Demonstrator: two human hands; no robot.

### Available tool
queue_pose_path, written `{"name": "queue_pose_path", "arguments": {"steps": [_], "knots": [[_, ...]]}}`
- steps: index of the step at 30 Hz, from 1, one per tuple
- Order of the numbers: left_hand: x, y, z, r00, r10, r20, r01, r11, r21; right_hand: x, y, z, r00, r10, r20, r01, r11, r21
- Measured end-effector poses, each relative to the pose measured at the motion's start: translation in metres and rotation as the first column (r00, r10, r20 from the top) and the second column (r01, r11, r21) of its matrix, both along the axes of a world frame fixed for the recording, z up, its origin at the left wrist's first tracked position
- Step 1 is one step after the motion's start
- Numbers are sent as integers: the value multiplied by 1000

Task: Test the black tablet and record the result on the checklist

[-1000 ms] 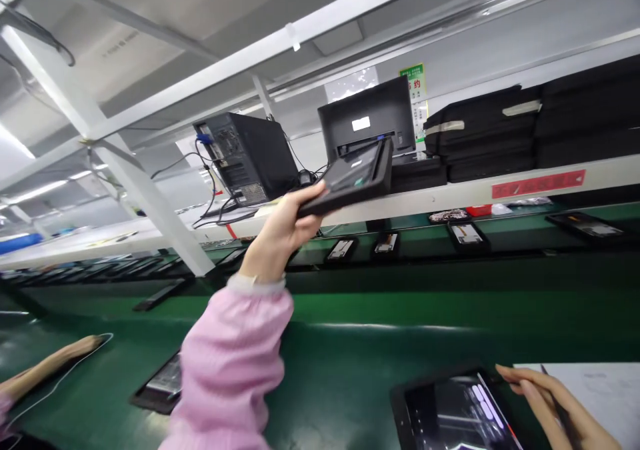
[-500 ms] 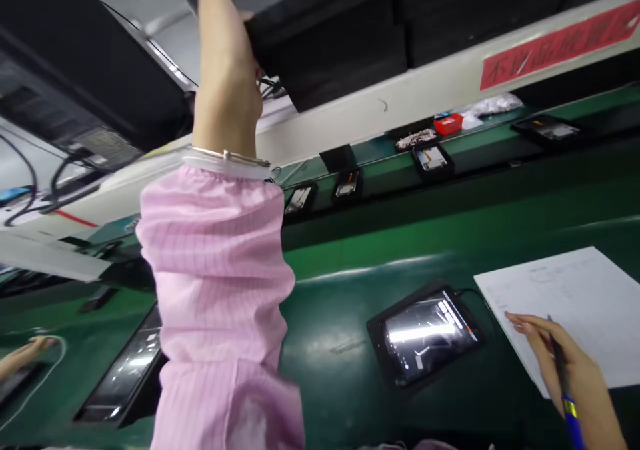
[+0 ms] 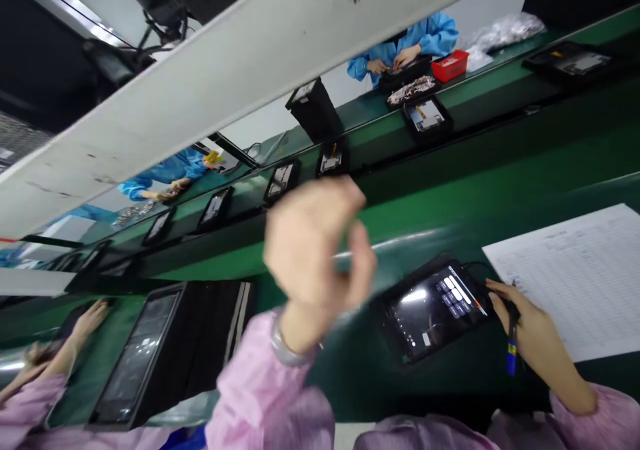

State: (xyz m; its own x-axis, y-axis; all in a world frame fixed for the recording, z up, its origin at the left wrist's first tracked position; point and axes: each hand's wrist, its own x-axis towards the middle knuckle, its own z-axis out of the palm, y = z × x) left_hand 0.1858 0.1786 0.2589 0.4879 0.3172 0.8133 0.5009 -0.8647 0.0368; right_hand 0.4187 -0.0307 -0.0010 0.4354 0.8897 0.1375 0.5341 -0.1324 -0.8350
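Now, left to right as I see it:

Neighbour's hand: a co-worker's hand (image 3: 89,317) in a pink sleeve rests on the green worktop (image 3: 500,190) at the far left, not mine.

Black tray stack: a black rectangular tray with a glossy screen panel (image 3: 145,357) lies flat on the worktop just left of my raised arm. I judge it rigid, with a slick glass face that marks easily, so I would take it by the long black edges.

My left hand (image 3: 315,250): raised in mid-air above the worktop, blurred, fingers loosely curled, holding nothing.

Lit tablet: a black-framed tablet with a glowing screen (image 3: 435,307) lies flat between my hands, a thin cable at its right corner. It looks stiff, fairly light and breakable; the bezel sides are the safe grip, well off the cable.

My right hand (image 3: 530,333): closed round a blue-and-black pen (image 3: 511,343), fingertips touching the tablet's right edge.

Paper: a white printed form sheet (image 3: 575,270) lies beside that hand, limp and easily creased.

Far side: people in blue sleeves (image 3: 415,40) work across the belt.
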Motion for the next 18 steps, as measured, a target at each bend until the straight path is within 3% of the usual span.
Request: {"name": "queue_pose_path", "arguments": {"steps": [1, 2, 3, 4, 5, 7, 9, 12, 15, 18], "knots": [[-9, -17, -41, 988, -16, -152, -3, 992, -127, -1, 1, 0, 1000, 19, -19, -19, 1000, 4], [-18, -32, -81, 972, -28, -235, -64, 925, -374, -2, 2, -1, 998, 41, -37, -41, 999, 18], [-27, -43, -118, 969, -42, -244, -128, 758, -640, -5, 3, -2, 997, 60, -48, -58, 998, 40], [-36, -53, -152, 980, -2, -198, -168, 517, -839, -8, 4, -2, 996, 70, -51, -67, 996, 62], [-46, -62, -181, 978, 73, -197, -209, 426, -880, -11, 5, -3, 996, 74, -45, -71, 995, 76], [-63, -78, -224, 959, 205, -195, -257, 344, -903, -13, 5, -4, 996, 89, -27, -87, 993, 76], [-78, -95, -246, 936, 305, -176, -266, 284, -921, -12, 4, -1, 985, 159, -62, -157, 987, 23], [-90, -115, -255, 888, 459, -33, -150, 222, -963, -3, 6, 9, 935, 298, -194, -317, 946, -71], [-89, -123, -254, 801, 579, 153, 7, 246, -969, 3, 9, 16, 931, 295, -214, -317, 945, -78], [-83, -130, -254, 730, 651, 209, 46, 258, -965, -1, 0, 12, 939, 258, -228, -282, 956, -79]]}}
